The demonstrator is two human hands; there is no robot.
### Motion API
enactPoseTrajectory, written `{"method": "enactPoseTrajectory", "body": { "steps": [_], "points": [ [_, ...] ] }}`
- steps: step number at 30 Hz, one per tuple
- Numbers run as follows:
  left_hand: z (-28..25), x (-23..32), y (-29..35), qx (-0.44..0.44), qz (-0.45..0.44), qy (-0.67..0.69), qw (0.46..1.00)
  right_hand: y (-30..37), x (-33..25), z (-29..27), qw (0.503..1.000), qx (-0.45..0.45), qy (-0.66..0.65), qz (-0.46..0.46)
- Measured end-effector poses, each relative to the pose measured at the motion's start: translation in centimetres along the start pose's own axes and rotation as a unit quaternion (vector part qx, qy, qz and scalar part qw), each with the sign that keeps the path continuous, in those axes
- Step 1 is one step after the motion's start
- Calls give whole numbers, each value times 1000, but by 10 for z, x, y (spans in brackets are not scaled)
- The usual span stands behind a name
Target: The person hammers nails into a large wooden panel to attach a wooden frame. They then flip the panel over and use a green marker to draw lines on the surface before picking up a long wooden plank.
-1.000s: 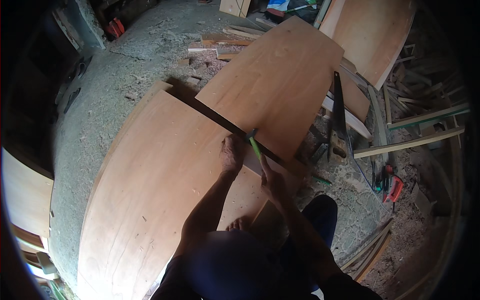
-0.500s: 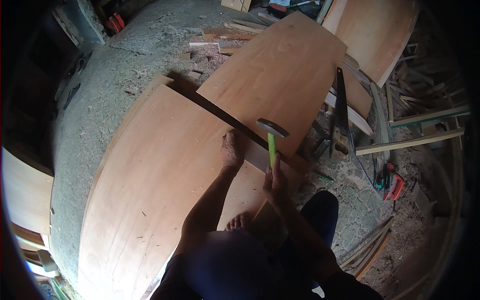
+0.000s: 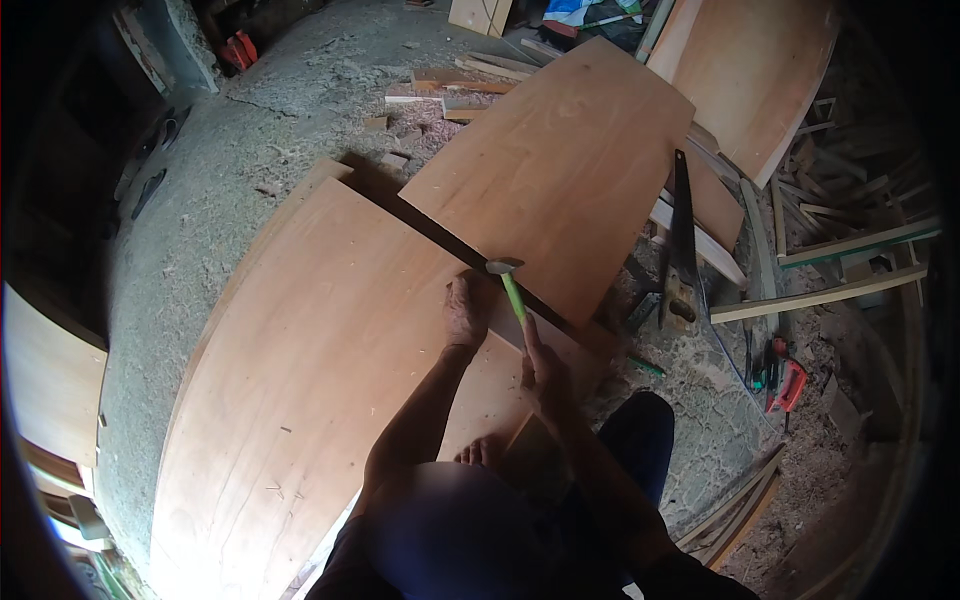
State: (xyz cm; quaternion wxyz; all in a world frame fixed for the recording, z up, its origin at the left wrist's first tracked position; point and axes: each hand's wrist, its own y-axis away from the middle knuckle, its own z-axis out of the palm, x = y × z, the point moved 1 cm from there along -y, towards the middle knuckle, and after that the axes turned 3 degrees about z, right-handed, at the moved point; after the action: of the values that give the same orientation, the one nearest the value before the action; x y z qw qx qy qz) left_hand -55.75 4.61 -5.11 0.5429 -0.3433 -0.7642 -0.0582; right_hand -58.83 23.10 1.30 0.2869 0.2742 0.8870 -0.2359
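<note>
Green-handled hammer (image 3: 512, 292), at two o'clock from the left grip (image 3: 463, 315), seems stiff and head-heavy, best held low, where the right grip (image 3: 544, 376) grasps it; whether the left holds something, I cannot tell

Hammer (image 3: 513, 294) and wooden board (image 3: 300, 320)

Hammer: one; metal head, bright green handle; held slanting, head up and to the left, at the board's far edge near its right end; contact unclear

Board: one; large, broad, light reddish-brown, grain visible; lying flat, small wood chips scattered on top, surface brightly lit toward the lower left
</note>
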Motion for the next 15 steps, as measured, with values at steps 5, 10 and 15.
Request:
{"method": "enactPoseTrajectory", "body": {
  "steps": [5, 10, 15],
  "points": [
    [-51, -26, 27, 26, 13, 153, 988, 5, 14, 34, 951, -209, -136, 181],
    [-154, 11, 147, -20, -26, -188, 982, -10, 7, 9, 993, -107, 16, -49],
    [-276, 2, 313, 106, -323, -400, 851, -58, -8, 45, 960, -281, -14, 1]
  ]
}}
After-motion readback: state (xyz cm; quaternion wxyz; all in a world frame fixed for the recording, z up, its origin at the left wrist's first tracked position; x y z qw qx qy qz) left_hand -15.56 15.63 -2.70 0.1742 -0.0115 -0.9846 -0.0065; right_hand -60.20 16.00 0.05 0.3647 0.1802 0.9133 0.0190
